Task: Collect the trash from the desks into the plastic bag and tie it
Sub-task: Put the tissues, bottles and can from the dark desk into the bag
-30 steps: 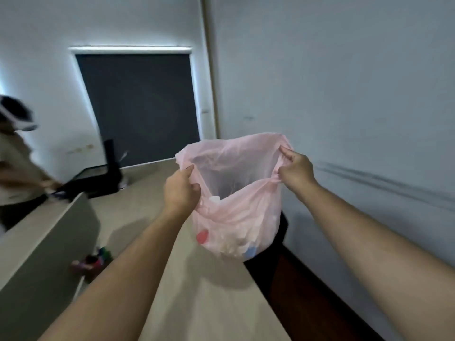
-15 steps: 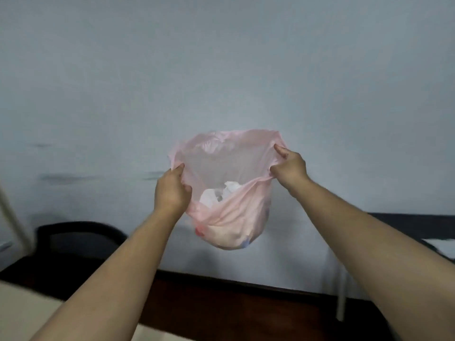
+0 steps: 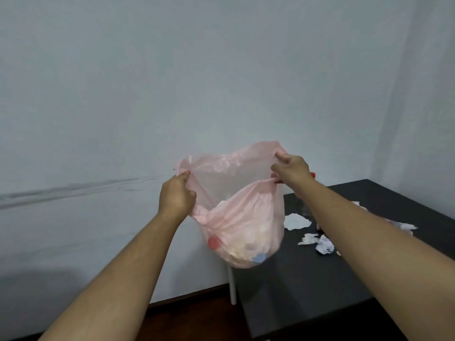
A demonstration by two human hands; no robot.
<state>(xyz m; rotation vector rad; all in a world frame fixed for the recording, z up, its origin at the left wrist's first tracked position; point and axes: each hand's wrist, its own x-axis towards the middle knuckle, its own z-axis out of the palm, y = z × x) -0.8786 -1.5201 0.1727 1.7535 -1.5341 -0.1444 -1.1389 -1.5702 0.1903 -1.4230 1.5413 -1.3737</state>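
I hold the pink bag (image 3: 242,225) open mid-frame, left hand (image 3: 176,194) and right hand (image 3: 291,169) each pinching its rim, so next I should free one hand for the crumpled tissues (image 3: 296,221) on the black desk (image 3: 307,279) at lower right.

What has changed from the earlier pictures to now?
The person turned to the right and carried the bag away from the light desk, which is now out of view, to a dark desk with crumpled paper on it. Nothing was taken hold of or let go. The left hand and the right hand still grip the bag's rim and hold it open, trash inside.
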